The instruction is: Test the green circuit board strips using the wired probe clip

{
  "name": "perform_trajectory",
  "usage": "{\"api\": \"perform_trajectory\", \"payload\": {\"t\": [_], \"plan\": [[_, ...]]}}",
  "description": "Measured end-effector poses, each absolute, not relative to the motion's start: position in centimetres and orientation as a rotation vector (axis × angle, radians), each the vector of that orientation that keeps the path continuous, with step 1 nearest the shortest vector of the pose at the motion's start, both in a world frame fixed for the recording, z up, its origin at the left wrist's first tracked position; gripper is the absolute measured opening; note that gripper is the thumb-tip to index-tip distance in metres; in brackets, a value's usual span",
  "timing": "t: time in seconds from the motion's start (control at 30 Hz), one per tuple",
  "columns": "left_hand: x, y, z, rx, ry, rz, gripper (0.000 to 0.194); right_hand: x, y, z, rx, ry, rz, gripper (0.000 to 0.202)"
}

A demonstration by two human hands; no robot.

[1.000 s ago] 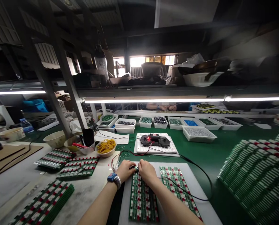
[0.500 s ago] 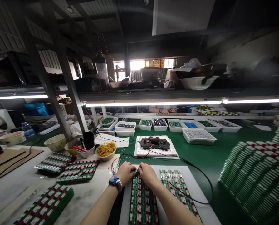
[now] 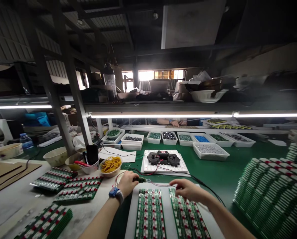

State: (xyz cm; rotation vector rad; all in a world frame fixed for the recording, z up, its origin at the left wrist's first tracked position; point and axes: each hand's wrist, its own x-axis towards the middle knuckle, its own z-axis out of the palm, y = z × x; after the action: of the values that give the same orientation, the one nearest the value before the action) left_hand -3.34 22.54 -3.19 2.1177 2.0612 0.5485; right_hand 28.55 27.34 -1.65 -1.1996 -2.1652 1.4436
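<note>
My left hand [image 3: 128, 183], with a blue wrist strap [image 3: 116, 192], is closed on a small dark green piece [image 3: 141, 180] with a pale loop at its end; its kind is unclear. Thin red wires run right from beside it. My right hand [image 3: 189, 190] hovers over the top of the right circuit board panel [image 3: 189, 215], index finger stretched out and thumb apart from it. I see nothing held in it. The left circuit board panel [image 3: 150, 212] lies untouched beside it, both on a white board [image 3: 167, 199].
Behind stands a white tray [image 3: 148, 167] with a black twin-dial device [image 3: 163, 158]. Parts bins [image 3: 210, 156] line the back, near a co-worker's hands [image 3: 174, 123]. Yellow rubber bands [image 3: 111, 164] fill a bowl at left. Stacked circuit boards [image 3: 268, 189] rise at right; more lie left.
My hands have parted from the left panel's top edge. The left moved slightly left with the dark green piece; the right moved right, over the right panel. The view tilted up a little.
</note>
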Motion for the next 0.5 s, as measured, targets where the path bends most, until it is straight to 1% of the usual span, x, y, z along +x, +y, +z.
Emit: {"api": "perform_trajectory", "payload": {"t": [0.07, 0.1, 0.2, 0.3, 0.37, 0.43, 0.5], "plan": [[-2.9, 23.1, -3.0, 2.117, 2.129, 0.517, 0.021, 31.9, 28.8, -1.4, -1.314, -2.141, 1.306, 0.040], [-2.5, 23.5, -3.0, 2.116, 2.151, 0.498, 0.021, 33.2, 29.4, -1.5, -1.391, -2.163, 1.169, 0.038], [-0.5, 24.8, -3.4, 2.093, 2.171, 0.459, 0.024, 35.3, 30.3, -2.4, -1.577, -2.248, 0.542, 0.035], [1.5, 26.2, -4.2, 2.016, 2.187, 0.409, 0.029, 35.1, 30.2, -4.1, -1.730, -2.261, 0.212, 0.035], [2.3, 26.7, -4.4, 1.968, 2.171, 0.364, 0.030, 34.8, 30.0, -5.2, -1.808, -2.307, 0.077, 0.038], [2.5, 26.4, -4.2, 1.965, 2.134, 0.342, 0.031, 34.7, 29.7, -6.1, -1.841, -2.342, 0.021, 0.042], [2.1, 24.7, -4.0, 2.009, 2.097, 0.369, 0.037, 35.1, 29.0, -6.8, -1.853, -2.367, -0.011, 0.047]]}}
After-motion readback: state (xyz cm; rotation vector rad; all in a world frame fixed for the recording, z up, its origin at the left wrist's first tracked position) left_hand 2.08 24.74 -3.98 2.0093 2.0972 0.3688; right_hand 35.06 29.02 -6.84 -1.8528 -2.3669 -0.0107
